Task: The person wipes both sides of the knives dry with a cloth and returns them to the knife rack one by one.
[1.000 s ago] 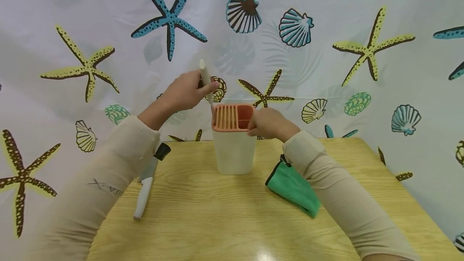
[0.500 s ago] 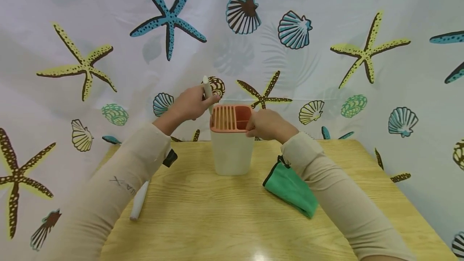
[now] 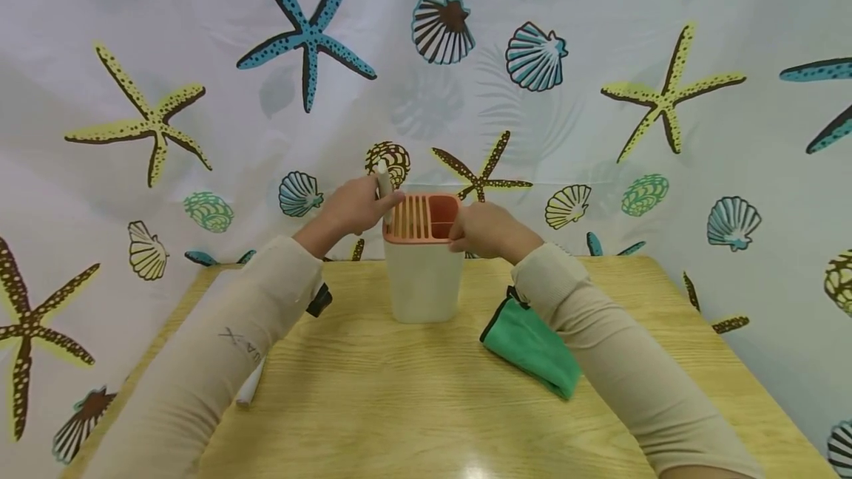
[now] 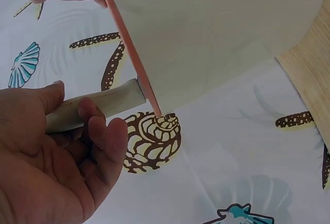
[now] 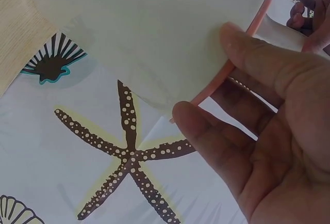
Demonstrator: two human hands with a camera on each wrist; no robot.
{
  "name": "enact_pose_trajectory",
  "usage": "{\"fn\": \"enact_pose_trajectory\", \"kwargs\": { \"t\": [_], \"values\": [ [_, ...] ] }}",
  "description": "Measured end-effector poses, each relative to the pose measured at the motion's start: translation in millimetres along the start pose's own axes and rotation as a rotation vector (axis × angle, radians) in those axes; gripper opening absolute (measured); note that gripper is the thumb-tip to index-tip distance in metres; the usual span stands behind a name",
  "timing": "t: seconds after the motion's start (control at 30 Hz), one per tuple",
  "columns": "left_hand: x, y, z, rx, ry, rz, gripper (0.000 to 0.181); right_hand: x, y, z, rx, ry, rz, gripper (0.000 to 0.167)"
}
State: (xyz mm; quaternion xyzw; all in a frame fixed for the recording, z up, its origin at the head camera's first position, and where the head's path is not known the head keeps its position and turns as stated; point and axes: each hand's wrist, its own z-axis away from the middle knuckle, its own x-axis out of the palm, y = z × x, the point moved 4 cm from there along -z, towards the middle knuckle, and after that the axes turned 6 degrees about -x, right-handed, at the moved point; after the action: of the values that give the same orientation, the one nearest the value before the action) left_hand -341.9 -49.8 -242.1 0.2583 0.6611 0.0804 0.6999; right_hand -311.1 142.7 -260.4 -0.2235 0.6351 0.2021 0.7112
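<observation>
A white holder [image 3: 426, 283] with an orange slotted top [image 3: 413, 219] stands upright at the table's back. My left hand [image 3: 353, 205] grips a pale handle [image 3: 384, 182] at the top's left end; in the left wrist view the fingers curl round the handle [image 4: 111, 100], whose end meets the orange rim [image 4: 135, 59]. Any blade below it is hidden inside the holder. At the right end, my right hand [image 3: 489, 230] holds the rim, and in the right wrist view the thumb and fingers of that hand [image 5: 278, 126] pinch the orange edge [image 5: 219, 77].
A green cloth item [image 3: 532, 346] with black edging lies on the wooden table [image 3: 399, 405] beneath my right forearm. At the left, a white handle [image 3: 249, 388] and a black object [image 3: 320, 301] are partly covered by my left sleeve. A patterned curtain hangs behind.
My left hand has moved down and slightly right with the pale handle, which now sits low at the slotted top; the metal seen below it earlier no longer shows. My right hand stays at the rim.
</observation>
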Motion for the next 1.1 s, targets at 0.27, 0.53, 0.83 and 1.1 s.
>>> {"fn": "enact_pose_trajectory", "kwargs": {
  "t": [0.27,0.53,0.83,1.1],
  "values": [
    [-0.4,1.1,-2.9,-0.008,0.019,0.017,0.036,-1,2,-5.2,-0.063,0.033,0.0,0.023],
    [-1.3,-6.7,-1.3,-0.03,0.036,0.014,0.043,-1,6,-7.5,-0.088,0.039,-0.016,0.04],
    [-3.1,-30.6,45.2,0.004,0.163,-0.012,0.051,4,12,-3.5,-0.085,0.136,-0.007,0.021],
    [28.1,-84.4,98.9,-0.069,0.134,0.047,0.045,27,26,25.9,-0.088,0.344,-0.072,0.059]
  ]
}}
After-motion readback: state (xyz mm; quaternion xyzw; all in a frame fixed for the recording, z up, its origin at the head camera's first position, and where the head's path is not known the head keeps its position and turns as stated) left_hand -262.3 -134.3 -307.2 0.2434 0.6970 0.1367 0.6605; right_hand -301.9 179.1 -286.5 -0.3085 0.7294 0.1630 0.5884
